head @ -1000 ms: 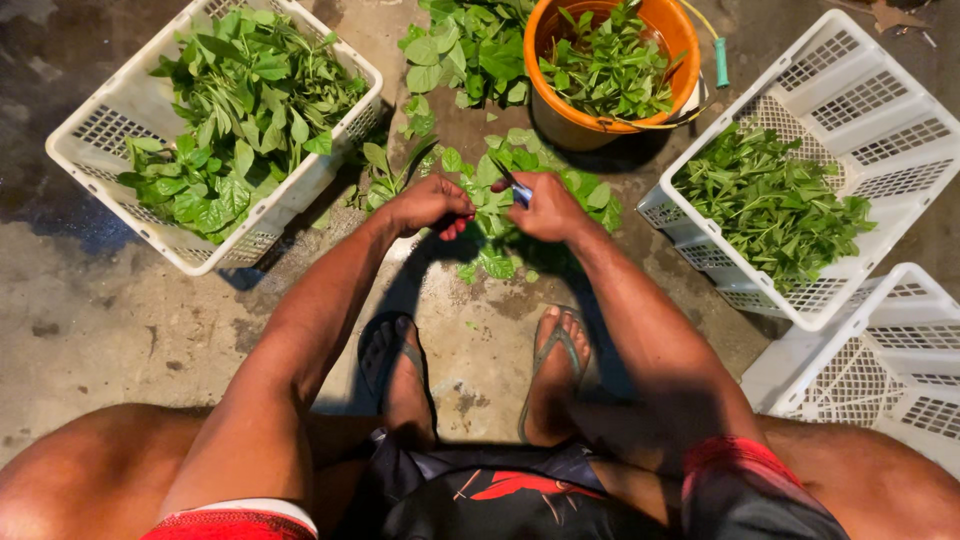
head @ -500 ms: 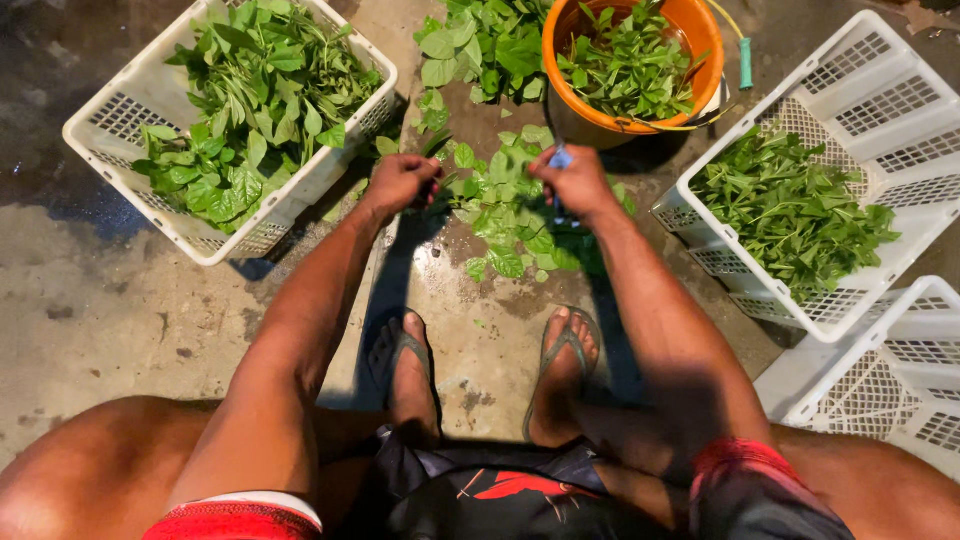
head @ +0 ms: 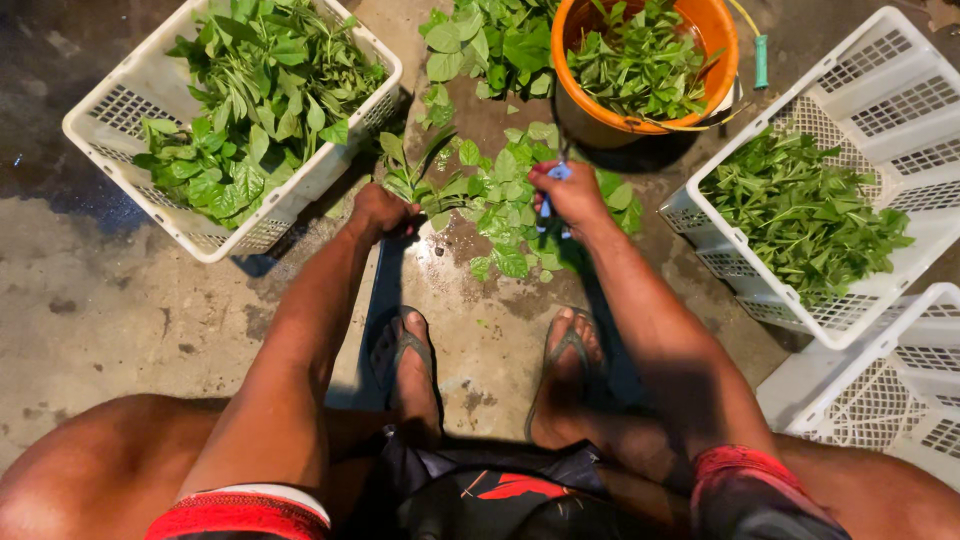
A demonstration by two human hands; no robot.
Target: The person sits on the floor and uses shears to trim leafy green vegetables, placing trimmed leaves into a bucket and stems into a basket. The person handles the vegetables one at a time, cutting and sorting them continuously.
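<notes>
My left hand (head: 378,213) grips the stem end of a leafy green sprig (head: 418,183) that lies on the concrete floor. My right hand (head: 570,197) is closed on a small blue-handled knife (head: 553,185), its tip pointing up towards the orange bucket. Between and under both hands lies a loose pile of green leaves (head: 510,215). My two feet in flip-flops (head: 410,355) rest just below the pile.
A white plastic crate (head: 120,110) full of leafy stems stands at the upper left. An orange bucket (head: 720,40) with cut greens sits at the top centre. A white crate (head: 880,100) with trimmed leaves stands at right, another white crate (head: 880,390) below it.
Both hands moved apart: the left pulled a sprig to the left, away from the pile, and the right with the knife shifted right. The view tilted slightly.
</notes>
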